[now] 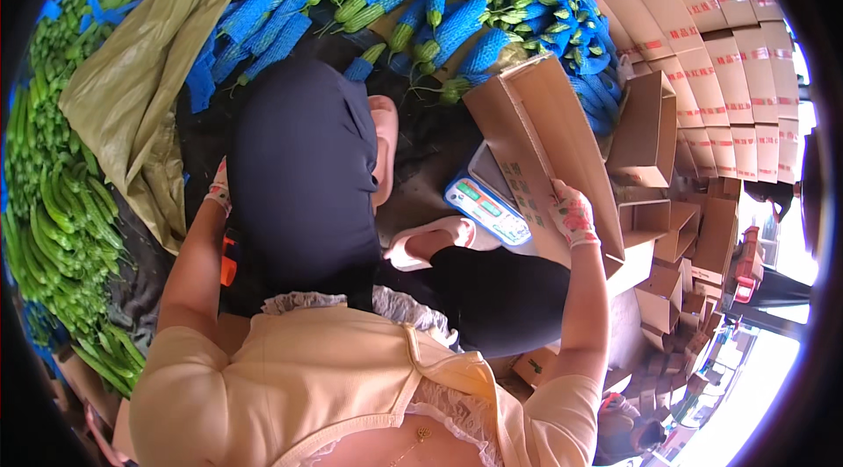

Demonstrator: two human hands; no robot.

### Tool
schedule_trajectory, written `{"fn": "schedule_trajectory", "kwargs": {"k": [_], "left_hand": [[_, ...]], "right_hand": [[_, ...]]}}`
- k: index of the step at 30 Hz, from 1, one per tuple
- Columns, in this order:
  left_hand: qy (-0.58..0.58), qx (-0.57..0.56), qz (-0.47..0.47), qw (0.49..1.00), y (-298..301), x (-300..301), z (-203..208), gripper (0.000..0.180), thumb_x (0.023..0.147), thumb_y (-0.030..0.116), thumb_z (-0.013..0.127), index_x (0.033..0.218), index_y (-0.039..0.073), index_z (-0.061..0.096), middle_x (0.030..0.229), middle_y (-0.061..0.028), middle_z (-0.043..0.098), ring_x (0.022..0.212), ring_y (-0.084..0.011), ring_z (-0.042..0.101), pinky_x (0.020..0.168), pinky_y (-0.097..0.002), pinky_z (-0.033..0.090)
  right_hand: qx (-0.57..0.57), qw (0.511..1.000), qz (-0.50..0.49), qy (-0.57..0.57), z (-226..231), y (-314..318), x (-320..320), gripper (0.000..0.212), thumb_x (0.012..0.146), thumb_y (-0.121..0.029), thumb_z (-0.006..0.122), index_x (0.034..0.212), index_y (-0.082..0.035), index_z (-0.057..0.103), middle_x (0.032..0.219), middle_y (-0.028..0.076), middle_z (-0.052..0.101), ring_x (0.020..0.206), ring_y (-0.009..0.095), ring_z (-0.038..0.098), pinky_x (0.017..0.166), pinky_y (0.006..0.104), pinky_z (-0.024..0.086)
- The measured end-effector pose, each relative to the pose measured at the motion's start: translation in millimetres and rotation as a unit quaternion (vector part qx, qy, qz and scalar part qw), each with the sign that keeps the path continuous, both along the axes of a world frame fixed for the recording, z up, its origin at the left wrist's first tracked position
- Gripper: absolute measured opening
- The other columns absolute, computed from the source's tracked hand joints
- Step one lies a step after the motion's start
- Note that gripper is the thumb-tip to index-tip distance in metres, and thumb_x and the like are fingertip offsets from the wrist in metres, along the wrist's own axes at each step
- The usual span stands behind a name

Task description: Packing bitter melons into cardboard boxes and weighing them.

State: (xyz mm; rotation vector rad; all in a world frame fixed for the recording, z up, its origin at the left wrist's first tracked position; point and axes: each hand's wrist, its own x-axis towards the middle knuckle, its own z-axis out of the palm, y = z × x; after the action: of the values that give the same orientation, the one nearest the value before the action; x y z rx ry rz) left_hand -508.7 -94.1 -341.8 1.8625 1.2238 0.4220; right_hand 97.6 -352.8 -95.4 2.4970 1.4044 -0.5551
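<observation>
My right hand [575, 214], in a white glove with a red pattern, grips the near part of a long cardboard box [514, 129], its fingers over the rim. The box stands slanted, over or on a digital scale [486, 207] with a blue and white panel; I cannot tell whether they touch. My left hand [220, 185], gloved the same way, hangs down beside my bent left knee. Its fingers are mostly hidden, and nothing shows in it. An orange object [228, 262] is partly visible below it, beside my thigh.
Bitter melons in blue net sleeves [457, 24] are heaped ahead. Long green peppers [70, 212] lie at left beside an olive cloth [132, 89]. Open cardboard boxes [645, 129] and stacked cartons [711, 54] stand at right. Another person [628, 427] is at lower right.
</observation>
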Motion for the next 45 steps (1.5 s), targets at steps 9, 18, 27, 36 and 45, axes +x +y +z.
{"fn": "schedule_trajectory", "kwargs": {"k": [9,18,27,36,45], "left_hand": [[0.007,-0.033,0.068,0.997,111.0,92.1,8.7,0.047,0.088,0.025,0.059,0.128,0.004,0.05,0.123,-0.0169,0.056,0.112,-0.0292,0.055,0.095,-0.0372,0.044],[0.413,0.003,0.064,0.909,273.1,147.6,-11.8,0.094,0.072,0.045,0.072,0.147,0.017,0.022,0.144,-0.0154,0.036,0.13,-0.032,0.039,0.106,-0.0398,0.035],[0.529,-0.023,0.053,0.846,291.9,197.6,-11.1,0.122,0.063,0.054,0.078,0.15,0.019,0.001,0.126,-0.0113,0.046,0.115,-0.03,0.049,0.094,-0.0418,0.042],[0.128,-0.234,0.031,0.963,265.8,148.8,8.5,0.109,0.069,0.043,0.074,0.15,0.013,0.009,0.129,-0.0151,0.048,0.114,-0.029,0.052,0.097,-0.0396,0.039],[-0.431,-0.207,0.118,0.87,180.3,121.3,182.9,0.074,0.076,0.042,0.068,0.13,-0.002,0.044,0.122,-0.0135,0.055,0.107,-0.0259,0.057,0.093,-0.0416,0.047]], "right_hand": [[0.049,0.997,-0.042,-0.048,1.8,-20.8,-0.3,0.028,0.084,-0.017,0.056,0.111,-0.013,0.06,0.095,0.015,0.066,0.087,0.035,0.064,0.076,0.0427,0.051],[0.226,0.961,-0.143,0.074,59.8,81.8,-77.5,0.045,0.078,0.006,0.058,0.122,-0.002,0.057,0.114,0.014,0.062,0.102,0.027,0.062,0.088,0.0325,0.048],[0.334,0.933,0.055,0.123,43.1,201.4,-124.8,0.035,0.069,0.009,0.058,0.102,0.0,0.062,0.095,0.016,0.067,0.087,0.031,0.065,0.079,0.0383,0.052],[0.341,0.89,0.167,0.251,8.4,244.2,-141.7,0.038,0.065,-0.001,0.067,0.103,-0.001,0.063,0.099,0.013,0.065,0.085,0.031,0.064,0.075,0.0383,0.052],[0.434,0.823,0.207,0.302,63.2,222.8,-149.8,0.037,0.065,-0.007,0.07,0.101,-0.002,0.064,0.108,0.015,0.063,0.09,0.032,0.063,0.075,0.0402,0.051]]}}
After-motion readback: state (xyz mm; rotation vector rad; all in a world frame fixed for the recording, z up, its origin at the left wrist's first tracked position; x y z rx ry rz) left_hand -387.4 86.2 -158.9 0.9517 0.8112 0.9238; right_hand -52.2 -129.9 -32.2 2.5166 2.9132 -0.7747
